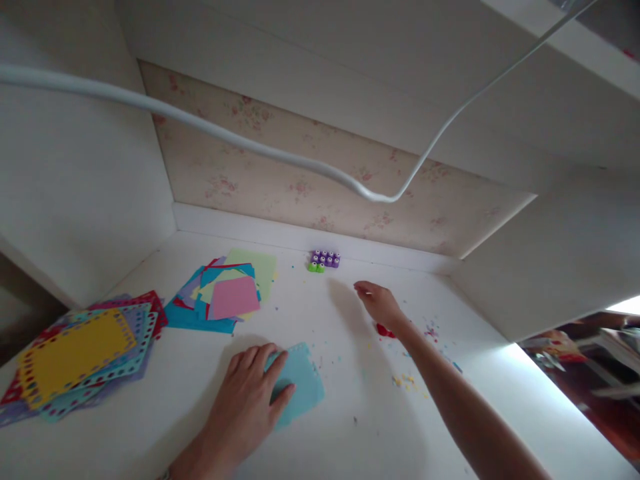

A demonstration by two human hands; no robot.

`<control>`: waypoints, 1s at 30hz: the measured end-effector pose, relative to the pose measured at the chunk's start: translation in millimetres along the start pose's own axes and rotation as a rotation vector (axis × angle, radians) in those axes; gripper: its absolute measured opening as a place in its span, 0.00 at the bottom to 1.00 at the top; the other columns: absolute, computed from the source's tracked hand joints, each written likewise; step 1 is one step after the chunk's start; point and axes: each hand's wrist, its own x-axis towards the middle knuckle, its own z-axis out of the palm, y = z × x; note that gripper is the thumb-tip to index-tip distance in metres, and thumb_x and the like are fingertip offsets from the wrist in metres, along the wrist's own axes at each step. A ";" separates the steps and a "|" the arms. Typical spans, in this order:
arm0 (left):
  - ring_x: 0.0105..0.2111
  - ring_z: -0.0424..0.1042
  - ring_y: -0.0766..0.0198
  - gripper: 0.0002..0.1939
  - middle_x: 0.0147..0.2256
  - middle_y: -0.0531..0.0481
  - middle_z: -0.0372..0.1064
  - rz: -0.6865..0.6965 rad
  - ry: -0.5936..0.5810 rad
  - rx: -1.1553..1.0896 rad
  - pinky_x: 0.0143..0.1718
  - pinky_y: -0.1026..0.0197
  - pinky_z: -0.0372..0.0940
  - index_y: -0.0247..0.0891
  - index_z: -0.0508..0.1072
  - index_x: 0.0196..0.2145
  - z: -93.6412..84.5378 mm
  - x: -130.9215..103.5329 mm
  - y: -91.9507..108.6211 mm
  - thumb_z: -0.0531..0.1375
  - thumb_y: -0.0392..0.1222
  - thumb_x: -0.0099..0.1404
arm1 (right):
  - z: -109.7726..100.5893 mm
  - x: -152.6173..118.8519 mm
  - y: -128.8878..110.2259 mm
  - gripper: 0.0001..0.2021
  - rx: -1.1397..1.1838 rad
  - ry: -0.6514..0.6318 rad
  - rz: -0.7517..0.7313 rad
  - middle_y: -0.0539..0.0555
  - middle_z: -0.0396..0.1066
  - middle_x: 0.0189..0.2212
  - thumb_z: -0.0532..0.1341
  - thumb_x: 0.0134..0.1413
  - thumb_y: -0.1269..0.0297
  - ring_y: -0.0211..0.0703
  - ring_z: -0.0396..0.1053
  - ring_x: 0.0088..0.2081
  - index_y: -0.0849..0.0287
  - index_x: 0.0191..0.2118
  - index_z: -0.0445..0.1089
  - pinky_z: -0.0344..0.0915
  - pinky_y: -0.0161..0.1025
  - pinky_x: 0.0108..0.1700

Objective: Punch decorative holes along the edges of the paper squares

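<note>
My left hand lies with its fingers spread at the left edge of a light blue sheet of paper on the white table. That sheet has small notches along its upper right edge. Over the table to the right, my right hand is raised with its fingers curled together; whether something small is between them cannot be made out. A red object sits beneath the right wrist, partly hidden. Beyond the hands, near the wall, stands a group of small purple pieces with green ones in front.
Punched coloured sheets are piled at the far left. Plain coloured papers overlap behind my left hand. Yellow bits and other scraps dot the right side. A white cable crosses the view above the table.
</note>
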 end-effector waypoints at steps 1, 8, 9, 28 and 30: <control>0.52 0.65 0.47 0.22 0.53 0.42 0.69 -0.017 -0.005 0.008 0.52 0.43 0.59 0.42 0.70 0.56 -0.2 0.0 -0.2 0.59 0.50 0.66 | 10.3 11.3 -13.9 0.18 0.004 -0.016 -0.031 0.52 0.76 0.50 0.53 0.61 0.68 0.43 0.75 0.49 0.53 0.52 0.72 0.68 0.39 0.53; 0.51 0.66 0.48 0.23 0.52 0.43 0.70 -0.077 -0.018 -0.027 0.52 0.45 0.59 0.41 0.70 0.56 2.2 3.6 -6.2 0.63 0.44 0.63 | 54.9 82.4 -73.3 0.23 -0.008 -0.048 -0.102 0.63 0.64 0.61 0.52 0.60 0.75 0.50 0.62 0.62 0.64 0.61 0.64 0.58 0.44 0.62; 0.50 0.66 0.49 0.23 0.51 0.43 0.71 -0.090 -0.021 -0.047 0.51 0.45 0.60 0.42 0.70 0.56 1.3 5.0 -7.2 0.63 0.43 0.62 | 55.9 86.7 -75.0 0.22 -0.009 -0.050 -0.099 0.63 0.66 0.59 0.52 0.61 0.75 0.51 0.65 0.60 0.65 0.60 0.66 0.59 0.45 0.61; 0.38 0.77 0.59 0.22 0.43 0.46 0.76 -0.287 -0.037 -0.833 0.41 0.58 0.71 0.41 0.68 0.55 4.4 14.2 -2.3 0.60 0.40 0.63 | 32.2 -116.3 -77.6 0.11 0.337 0.021 -0.150 0.56 0.76 0.48 0.59 0.63 0.61 0.47 0.75 0.46 0.53 0.46 0.77 0.73 0.44 0.49; 0.35 0.77 0.60 0.18 0.40 0.47 0.77 -0.298 -0.032 -0.879 0.37 0.61 0.71 0.40 0.69 0.53 2.5 16.0 -3.8 0.58 0.43 0.66 | 33.8 -134.9 -79.7 0.11 0.399 0.037 -0.129 0.56 0.77 0.48 0.60 0.62 0.61 0.48 0.75 0.47 0.51 0.47 0.77 0.73 0.46 0.50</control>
